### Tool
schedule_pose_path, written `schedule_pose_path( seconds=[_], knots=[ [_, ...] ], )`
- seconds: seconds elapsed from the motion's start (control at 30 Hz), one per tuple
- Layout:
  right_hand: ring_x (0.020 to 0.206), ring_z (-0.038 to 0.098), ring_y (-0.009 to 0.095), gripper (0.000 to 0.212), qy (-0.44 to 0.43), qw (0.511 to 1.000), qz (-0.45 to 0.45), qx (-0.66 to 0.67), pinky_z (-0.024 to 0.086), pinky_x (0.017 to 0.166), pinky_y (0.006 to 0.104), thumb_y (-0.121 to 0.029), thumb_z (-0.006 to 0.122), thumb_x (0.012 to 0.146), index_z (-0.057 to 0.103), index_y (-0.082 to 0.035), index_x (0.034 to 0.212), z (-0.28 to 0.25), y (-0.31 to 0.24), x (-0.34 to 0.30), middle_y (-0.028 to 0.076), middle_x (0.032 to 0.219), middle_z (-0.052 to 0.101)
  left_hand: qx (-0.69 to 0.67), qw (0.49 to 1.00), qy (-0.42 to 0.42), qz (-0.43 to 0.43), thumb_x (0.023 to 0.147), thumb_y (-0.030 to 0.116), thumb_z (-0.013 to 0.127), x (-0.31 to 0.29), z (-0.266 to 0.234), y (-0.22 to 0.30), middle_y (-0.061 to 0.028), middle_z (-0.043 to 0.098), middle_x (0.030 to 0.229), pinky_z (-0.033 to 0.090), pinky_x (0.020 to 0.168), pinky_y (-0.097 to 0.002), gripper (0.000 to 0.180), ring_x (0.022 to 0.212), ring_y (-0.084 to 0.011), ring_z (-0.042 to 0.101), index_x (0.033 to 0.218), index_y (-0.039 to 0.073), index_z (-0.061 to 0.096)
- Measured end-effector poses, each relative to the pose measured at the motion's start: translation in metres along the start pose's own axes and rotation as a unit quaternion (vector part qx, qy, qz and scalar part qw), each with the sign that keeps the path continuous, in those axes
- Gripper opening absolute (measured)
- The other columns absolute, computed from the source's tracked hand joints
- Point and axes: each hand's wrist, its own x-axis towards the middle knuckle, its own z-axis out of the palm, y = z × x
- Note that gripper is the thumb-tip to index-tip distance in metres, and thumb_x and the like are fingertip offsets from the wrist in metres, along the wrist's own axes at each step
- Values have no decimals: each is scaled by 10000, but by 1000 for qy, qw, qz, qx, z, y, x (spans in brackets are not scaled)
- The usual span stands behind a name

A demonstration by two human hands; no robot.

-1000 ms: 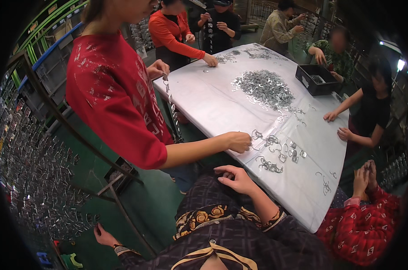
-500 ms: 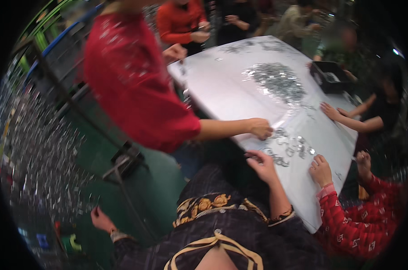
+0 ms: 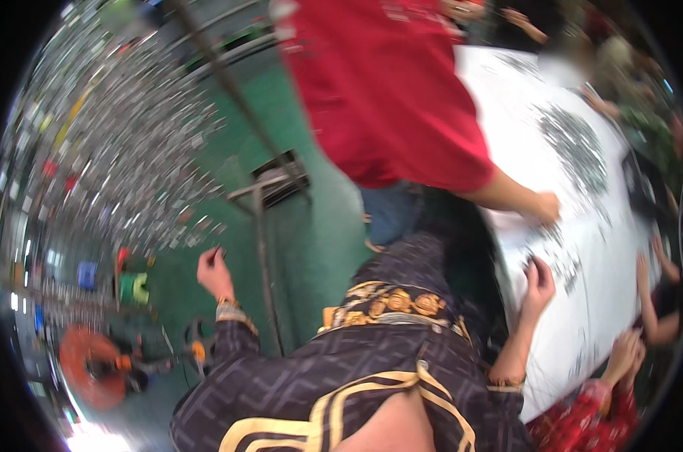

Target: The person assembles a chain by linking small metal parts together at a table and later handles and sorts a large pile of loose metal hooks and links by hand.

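Small, thin metal bits (image 3: 568, 265) lie on the white bench (image 3: 597, 309), at the right of the frame. They look grey and dark, and blur hides their true shapes. A big heap (image 3: 572, 147) of grey bits sits at the upper right. Lots of silver bits (image 3: 138, 128) fill the upper left, shining in pale streaks. The left hand (image 3: 216, 275) is near their low edge, its fingers bent. The right hand (image 3: 539, 285) is near the grey bits, fingers curled. I can't tell if the hands hold anything.
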Motion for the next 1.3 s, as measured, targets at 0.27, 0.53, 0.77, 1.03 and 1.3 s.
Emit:
schedule_pose_path(
  seconds=[0.27, 0.53, 0.77, 1.03, 1.3],
  knots=[
    [762, 580, 98, 134, 286, 954, 47, -80, 466, 690, 242, -67, 625, 862, 669, 10, 963, -55, 14, -3, 40, 877, 655, -153, 938, -310, 6, 849, 11, 657, -111, 114, 68, -47, 673, 845, 499, 694, -244, 49, 734, -98, 600, 883, -15, 634],
    [764, 568, 200, 168, 321, 889, 102, -312, 480, 716, 333, -106, 674, 773, 685, -50, 931, -90, 24, -30, 63, 883, 627, -210, 779, -556, 199, 777, -49, 661, -177, 207, 220, -94, 664, 859, 486, 706, -260, 89, 770, -157, 615, 849, 2, 649],
    [919, 551, 265, 296, 279, 870, 82, -399, 458, 818, 359, -153, 717, 759, 674, -28, 1023, -101, 22, 0, 91, 984, 606, -317, 612, -686, 231, 732, -86, 677, -243, 236, 310, -118, 677, 873, 509, 719, -300, 140, 812, -210, 646, 837, 2, 654],
    [905, 580, 255, 224, 234, 852, 75, -462, 463, 795, 352, -113, 683, 801, 643, 15, 981, -115, 40, 46, 96, 965, 620, -330, 496, -762, 254, 737, -53, 677, -298, 262, 359, -87, 676, 859, 500, 687, -307, 138, 774, -211, 630, 855, 15, 658],
    [672, 606, 84, 154, 188, 961, 179, 97, 484, 619, 216, -111, 602, 906, 625, 33, 956, -98, -31, 34, 46, 818, 662, -303, 436, -752, 391, 752, -5, 687, -342, 292, 428, -78, 632, 768, 457, 625, -317, 114, 711, -228, 583, 853, 38, 656]
  ],
)
